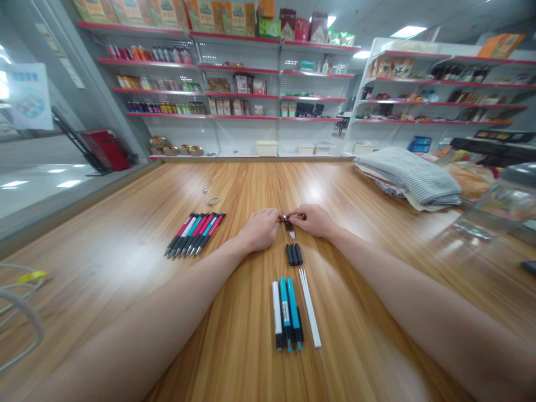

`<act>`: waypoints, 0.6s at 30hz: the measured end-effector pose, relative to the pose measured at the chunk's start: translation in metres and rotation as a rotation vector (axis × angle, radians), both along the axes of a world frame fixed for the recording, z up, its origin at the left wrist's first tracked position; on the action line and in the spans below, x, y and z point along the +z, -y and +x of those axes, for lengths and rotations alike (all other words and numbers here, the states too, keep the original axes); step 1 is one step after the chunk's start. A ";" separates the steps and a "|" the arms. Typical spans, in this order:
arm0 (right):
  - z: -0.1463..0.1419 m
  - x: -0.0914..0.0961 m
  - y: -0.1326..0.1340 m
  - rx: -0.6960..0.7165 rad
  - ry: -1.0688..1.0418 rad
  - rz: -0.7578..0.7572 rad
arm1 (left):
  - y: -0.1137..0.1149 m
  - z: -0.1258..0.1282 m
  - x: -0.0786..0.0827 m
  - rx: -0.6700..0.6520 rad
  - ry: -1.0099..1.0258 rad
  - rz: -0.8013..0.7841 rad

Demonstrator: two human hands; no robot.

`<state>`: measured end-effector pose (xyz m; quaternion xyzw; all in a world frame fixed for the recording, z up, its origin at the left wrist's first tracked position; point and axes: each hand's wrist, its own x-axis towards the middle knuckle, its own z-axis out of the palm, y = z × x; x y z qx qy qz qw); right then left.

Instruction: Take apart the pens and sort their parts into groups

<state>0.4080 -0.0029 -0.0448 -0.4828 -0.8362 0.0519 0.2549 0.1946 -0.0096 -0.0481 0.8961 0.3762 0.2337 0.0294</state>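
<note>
My left hand point(260, 229) and my right hand point(313, 220) meet near the table's middle, fingers closed in pinches at a cluster of tiny dark and silvery parts point(288, 223). What each fingertip grips is too small to name. Just below them lie small silver pen tips point(292, 235), then a row of black pen grips point(294, 254). Nearer me are blue pen barrels point(285, 301) and a white pen barrel point(276, 307), with thin white refills point(309, 307) on their right. To the left of my left hand, several assembled pens point(195, 234) lie side by side in a slanted row.
A metal ring point(214, 201) and a small shiny piece point(204, 190) lie beyond the pen row. Folded striped cloth point(412, 174) and a clear container point(481, 204) stand on the right of the wooden table point(146, 195). A white cable point(25, 312) loops at the left. Stocked shelves point(238, 95) stand behind.
</note>
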 end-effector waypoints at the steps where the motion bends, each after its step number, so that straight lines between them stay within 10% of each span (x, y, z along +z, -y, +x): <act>1: 0.000 0.000 0.000 0.001 -0.003 -0.002 | -0.001 0.000 -0.001 0.011 0.012 -0.004; 18: 0.000 -0.001 0.000 -0.005 -0.019 -0.020 | -0.003 0.000 -0.005 0.008 0.065 -0.003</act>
